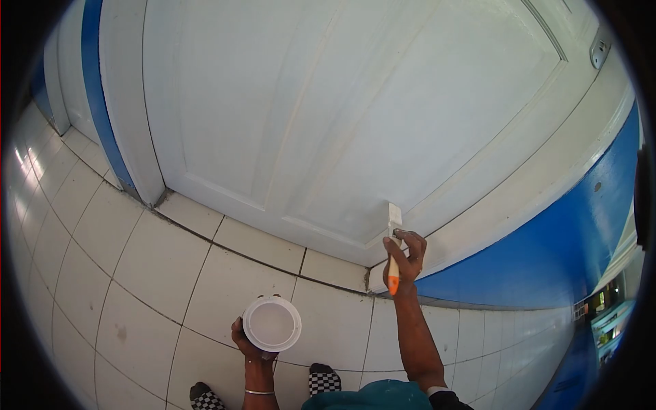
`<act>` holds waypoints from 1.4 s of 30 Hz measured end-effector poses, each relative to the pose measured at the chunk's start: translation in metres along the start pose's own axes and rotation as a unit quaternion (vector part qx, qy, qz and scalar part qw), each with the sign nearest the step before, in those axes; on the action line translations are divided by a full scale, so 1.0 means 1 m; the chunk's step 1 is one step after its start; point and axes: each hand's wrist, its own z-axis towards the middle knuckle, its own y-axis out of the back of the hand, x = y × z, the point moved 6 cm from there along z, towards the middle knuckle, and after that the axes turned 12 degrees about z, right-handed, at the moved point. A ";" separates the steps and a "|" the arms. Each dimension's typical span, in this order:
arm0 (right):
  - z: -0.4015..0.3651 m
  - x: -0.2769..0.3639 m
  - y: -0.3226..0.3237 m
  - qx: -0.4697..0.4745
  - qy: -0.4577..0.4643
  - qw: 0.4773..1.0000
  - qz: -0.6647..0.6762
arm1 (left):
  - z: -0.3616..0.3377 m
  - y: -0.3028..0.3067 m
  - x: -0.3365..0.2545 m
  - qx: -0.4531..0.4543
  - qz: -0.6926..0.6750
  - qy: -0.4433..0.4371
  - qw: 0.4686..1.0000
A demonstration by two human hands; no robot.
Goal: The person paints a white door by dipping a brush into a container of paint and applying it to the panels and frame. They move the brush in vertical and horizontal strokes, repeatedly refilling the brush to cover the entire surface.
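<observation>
My left hand (250, 342) is wrapped round a round white tub (298, 328), holding it level above the floor tiles. Pale paint (272, 324) shows inside it. In my right hand (411, 258) is a paintbrush (393, 268) with a light handle tipped in orange. Its white-coated bristles point up against the lower right part of a white panelled door (328, 116). The fingers close around the brush near its ferrule. Part of the tub's underside is hidden by its rim.
A white door frame (478, 239) borders the door on the right, with a glossy blue wall (519, 253) beyond. Cream floor tiles (147, 273) lie below. A metal latch plate (600, 49) is at upper right. My checkered socks (324, 381) show at the bottom.
</observation>
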 end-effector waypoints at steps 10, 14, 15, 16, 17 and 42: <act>-0.119 -0.017 -0.093 0.302 -0.068 0.948 0.071 | -0.002 -0.003 -0.001 0.003 0.013 -0.010 1.000; -0.034 -0.021 -0.056 0.158 -0.092 0.979 0.095 | -0.003 0.000 -0.004 -0.007 0.010 -0.006 1.000; -0.012 -0.025 -0.047 0.118 -0.092 0.984 0.093 | -0.003 0.001 -0.003 -0.010 0.008 -0.004 1.000; 0.010 -0.029 -0.038 0.078 -0.091 0.989 0.092 | -0.002 0.003 -0.003 -0.013 0.008 -0.003 1.000; 0.037 -0.026 -0.026 0.055 -0.073 0.992 0.086 | -0.002 0.005 -0.002 -0.017 0.009 -0.003 1.000; -0.038 -0.010 -0.092 0.205 -0.076 0.971 0.094 | -0.004 -0.003 -0.012 -0.027 0.016 -0.013 0.999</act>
